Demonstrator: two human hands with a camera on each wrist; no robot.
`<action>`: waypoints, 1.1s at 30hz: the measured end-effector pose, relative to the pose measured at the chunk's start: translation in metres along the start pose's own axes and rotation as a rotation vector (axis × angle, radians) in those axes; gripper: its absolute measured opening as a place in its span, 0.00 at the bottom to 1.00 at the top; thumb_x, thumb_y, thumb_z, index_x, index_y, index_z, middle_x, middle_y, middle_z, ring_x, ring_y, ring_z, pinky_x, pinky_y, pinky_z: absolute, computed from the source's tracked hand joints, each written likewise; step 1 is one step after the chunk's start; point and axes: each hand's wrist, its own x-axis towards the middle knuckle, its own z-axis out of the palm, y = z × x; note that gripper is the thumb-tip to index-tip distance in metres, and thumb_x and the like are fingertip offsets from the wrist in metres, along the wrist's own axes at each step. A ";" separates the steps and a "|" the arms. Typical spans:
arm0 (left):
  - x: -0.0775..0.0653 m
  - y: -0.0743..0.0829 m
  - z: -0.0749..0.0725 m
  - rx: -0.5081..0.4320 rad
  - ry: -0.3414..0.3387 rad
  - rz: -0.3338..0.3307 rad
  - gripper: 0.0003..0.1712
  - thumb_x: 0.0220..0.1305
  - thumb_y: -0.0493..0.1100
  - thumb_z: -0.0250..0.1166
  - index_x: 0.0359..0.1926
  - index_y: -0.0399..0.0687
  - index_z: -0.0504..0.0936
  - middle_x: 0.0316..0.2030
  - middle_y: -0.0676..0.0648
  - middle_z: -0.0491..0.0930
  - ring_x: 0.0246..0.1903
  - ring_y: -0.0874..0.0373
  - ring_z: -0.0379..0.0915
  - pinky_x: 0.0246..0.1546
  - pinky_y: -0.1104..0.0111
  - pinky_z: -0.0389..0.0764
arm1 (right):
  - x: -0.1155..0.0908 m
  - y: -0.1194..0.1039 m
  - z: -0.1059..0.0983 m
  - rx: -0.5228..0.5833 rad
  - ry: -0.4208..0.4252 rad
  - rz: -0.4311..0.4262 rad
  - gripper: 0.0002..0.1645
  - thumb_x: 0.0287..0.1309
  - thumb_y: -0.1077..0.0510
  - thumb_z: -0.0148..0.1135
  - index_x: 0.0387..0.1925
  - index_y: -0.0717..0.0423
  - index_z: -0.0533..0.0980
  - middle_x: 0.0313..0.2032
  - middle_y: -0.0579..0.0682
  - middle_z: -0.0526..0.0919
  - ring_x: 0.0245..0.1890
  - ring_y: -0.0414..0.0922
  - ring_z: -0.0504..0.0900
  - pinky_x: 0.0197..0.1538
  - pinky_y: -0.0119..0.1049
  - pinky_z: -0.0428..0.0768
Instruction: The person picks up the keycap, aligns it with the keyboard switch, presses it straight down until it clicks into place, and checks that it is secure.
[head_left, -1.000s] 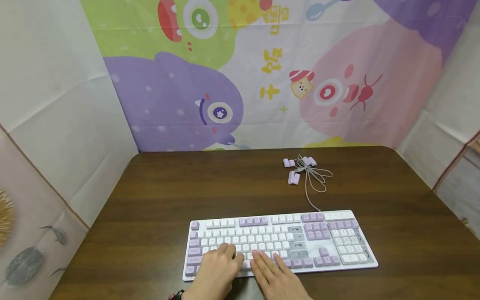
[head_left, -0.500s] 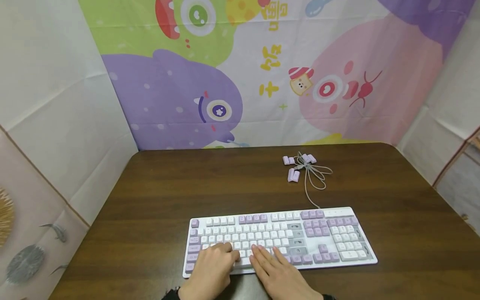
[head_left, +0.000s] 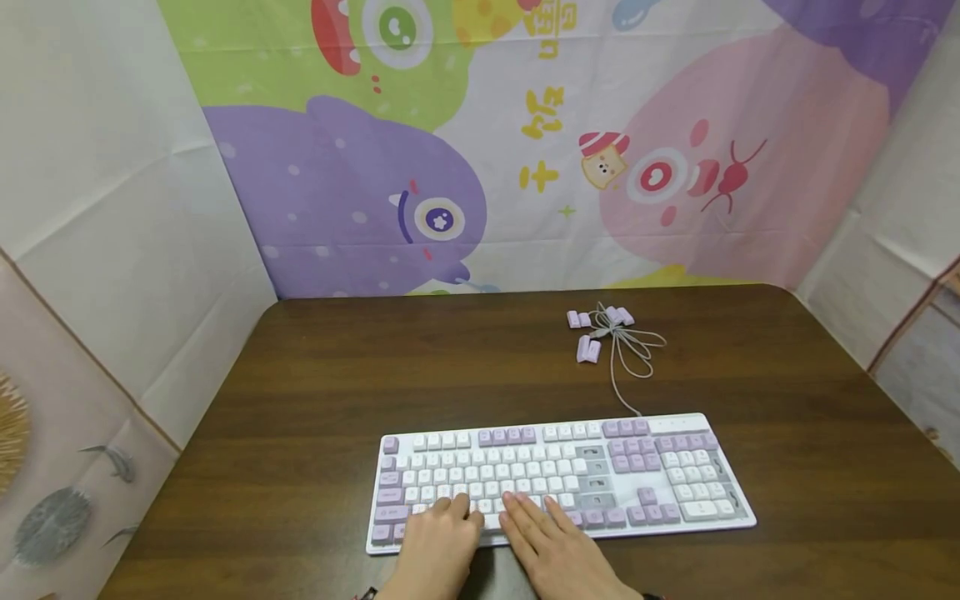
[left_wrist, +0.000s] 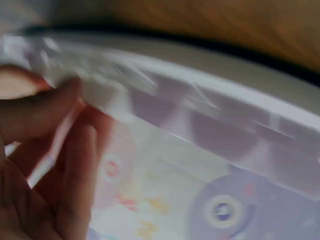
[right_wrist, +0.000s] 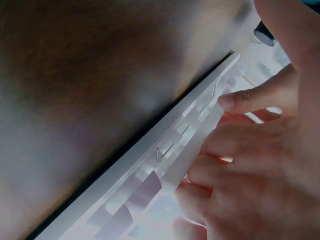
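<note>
Under the straight fingers (head_left: 534, 522) of the right hand (head_left: 558, 546) lies the keyboard (head_left: 555, 472), its white bar (head_left: 492, 524) pinched by the left hand (head_left: 438, 542).

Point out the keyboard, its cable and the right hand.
Keyboard (head_left: 555, 484), head view: white keys near its middle.
Cable (head_left: 615, 329), head view: where the bundled strands gather.
Right hand (head_left: 553, 546), head view: back of the hand.

Passage behind the keyboard (head_left: 558, 481) lies left of the obstructing cable (head_left: 615, 331)

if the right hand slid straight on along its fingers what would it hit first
Likely the white letter keycaps just ahead on the keyboard; whether the right hand would catch or clear them is unclear.
</note>
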 end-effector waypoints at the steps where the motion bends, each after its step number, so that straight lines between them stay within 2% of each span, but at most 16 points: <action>1: -0.002 0.004 0.002 0.040 0.039 0.007 0.03 0.36 0.38 0.65 0.18 0.48 0.80 0.16 0.52 0.72 0.14 0.62 0.67 0.09 0.72 0.64 | 0.000 0.000 0.000 -0.005 0.004 -0.004 0.48 0.50 0.21 0.35 0.51 0.52 0.76 0.55 0.49 0.78 0.56 0.42 0.76 0.72 0.41 0.25; 2: -0.004 0.009 0.004 0.083 0.081 0.014 0.04 0.44 0.38 0.61 0.20 0.48 0.81 0.16 0.51 0.73 0.13 0.61 0.68 0.08 0.73 0.65 | 0.000 0.001 0.000 -0.008 0.006 -0.007 0.48 0.50 0.21 0.35 0.51 0.52 0.76 0.55 0.49 0.78 0.56 0.42 0.76 0.72 0.41 0.25; 5: -0.011 0.020 0.011 0.180 0.173 0.025 0.24 0.63 0.36 0.40 0.25 0.46 0.83 0.18 0.46 0.76 0.15 0.58 0.71 0.05 0.75 0.65 | 0.001 0.001 0.002 -0.011 0.016 -0.014 0.47 0.51 0.21 0.35 0.50 0.52 0.77 0.54 0.49 0.78 0.55 0.42 0.77 0.72 0.41 0.25; 7: -0.015 0.024 0.014 0.203 0.205 0.025 0.35 0.67 0.34 0.28 0.28 0.47 0.84 0.19 0.42 0.78 0.17 0.56 0.74 0.05 0.75 0.66 | 0.001 0.000 0.002 -0.002 0.023 -0.015 0.48 0.50 0.21 0.36 0.49 0.52 0.77 0.54 0.50 0.79 0.55 0.42 0.77 0.70 0.41 0.21; 9: -0.018 0.027 0.017 0.213 0.229 0.018 0.38 0.68 0.35 0.23 0.29 0.47 0.85 0.21 0.40 0.79 0.19 0.53 0.76 0.04 0.73 0.67 | 0.001 0.000 0.003 0.009 0.029 -0.014 0.48 0.50 0.21 0.37 0.49 0.53 0.77 0.54 0.50 0.79 0.55 0.43 0.77 0.69 0.41 0.20; 18: -0.017 0.029 0.018 0.217 0.254 0.037 0.37 0.68 0.34 0.26 0.27 0.45 0.86 0.21 0.38 0.79 0.18 0.51 0.77 0.05 0.71 0.69 | -0.001 0.001 0.004 0.036 0.029 -0.020 0.49 0.49 0.21 0.40 0.51 0.55 0.77 0.54 0.51 0.79 0.54 0.44 0.79 0.70 0.40 0.21; 19: -0.015 0.027 0.016 0.208 0.246 0.038 0.33 0.67 0.34 0.31 0.27 0.46 0.86 0.21 0.39 0.79 0.18 0.52 0.76 0.05 0.72 0.69 | -0.001 0.002 0.004 0.043 0.025 -0.020 0.49 0.49 0.21 0.39 0.51 0.55 0.77 0.54 0.52 0.79 0.54 0.44 0.78 0.70 0.40 0.21; 21: -0.012 0.022 0.011 0.173 0.181 0.035 0.21 0.63 0.37 0.45 0.28 0.50 0.86 0.20 0.44 0.78 0.16 0.56 0.74 0.06 0.73 0.67 | -0.001 0.003 0.003 0.049 0.012 -0.021 0.49 0.50 0.22 0.39 0.52 0.56 0.76 0.55 0.52 0.78 0.55 0.44 0.78 0.72 0.39 0.28; 23: -0.006 0.013 0.005 0.108 0.089 0.021 0.09 0.51 0.40 0.58 0.26 0.54 0.85 0.18 0.49 0.76 0.15 0.59 0.71 0.08 0.73 0.65 | 0.000 0.004 0.001 0.076 -0.012 -0.012 0.50 0.49 0.21 0.39 0.52 0.56 0.76 0.56 0.52 0.78 0.56 0.45 0.77 0.72 0.37 0.27; 24: -0.003 0.008 0.002 0.066 0.040 0.007 0.06 0.43 0.40 0.64 0.25 0.56 0.85 0.17 0.50 0.75 0.15 0.60 0.70 0.08 0.73 0.64 | 0.000 0.005 0.000 0.085 -0.024 -0.008 0.50 0.49 0.21 0.39 0.53 0.56 0.75 0.56 0.52 0.77 0.57 0.45 0.76 0.73 0.36 0.35; 25: 0.000 0.003 -0.002 0.025 0.000 -0.001 0.09 0.34 0.40 0.67 0.24 0.57 0.84 0.17 0.52 0.73 0.15 0.62 0.69 0.09 0.72 0.63 | 0.001 0.005 -0.001 0.092 -0.033 -0.003 0.50 0.48 0.21 0.39 0.53 0.56 0.75 0.56 0.52 0.77 0.57 0.45 0.76 0.73 0.36 0.43; 27: 0.003 -0.004 -0.004 -0.037 -0.040 -0.016 0.12 0.28 0.37 0.70 0.21 0.56 0.83 0.16 0.54 0.72 0.15 0.62 0.68 0.10 0.72 0.62 | 0.001 0.004 -0.001 0.095 -0.035 0.005 0.51 0.48 0.20 0.38 0.53 0.56 0.75 0.56 0.52 0.77 0.57 0.45 0.76 0.74 0.36 0.42; 28: 0.004 -0.007 -0.004 -0.061 -0.040 -0.015 0.12 0.26 0.35 0.70 0.19 0.54 0.81 0.16 0.54 0.71 0.16 0.62 0.68 0.10 0.72 0.62 | 0.001 0.002 0.000 0.085 -0.020 0.010 0.50 0.49 0.20 0.38 0.52 0.55 0.75 0.56 0.52 0.77 0.57 0.45 0.76 0.73 0.37 0.35; 30: 0.003 -0.009 -0.002 -0.088 -0.027 -0.008 0.12 0.25 0.33 0.69 0.18 0.51 0.80 0.16 0.54 0.70 0.17 0.62 0.68 0.10 0.72 0.62 | 0.000 0.000 0.003 0.045 0.019 0.012 0.49 0.50 0.21 0.36 0.51 0.55 0.76 0.55 0.51 0.78 0.55 0.44 0.77 0.74 0.39 0.37; 32: 0.000 -0.009 -0.001 -0.086 -0.004 -0.001 0.12 0.24 0.34 0.69 0.17 0.50 0.78 0.16 0.53 0.70 0.17 0.62 0.67 0.10 0.72 0.62 | 0.000 -0.003 0.005 0.021 0.061 0.016 0.49 0.51 0.21 0.34 0.50 0.54 0.76 0.54 0.51 0.78 0.55 0.44 0.77 0.71 0.39 0.25; 33: 0.000 -0.009 0.000 -0.079 0.006 0.005 0.12 0.24 0.34 0.70 0.17 0.50 0.77 0.16 0.54 0.69 0.17 0.62 0.67 0.10 0.72 0.62 | 0.000 -0.004 0.006 0.014 0.070 0.019 0.49 0.52 0.21 0.33 0.50 0.54 0.76 0.54 0.51 0.78 0.55 0.44 0.77 0.72 0.39 0.26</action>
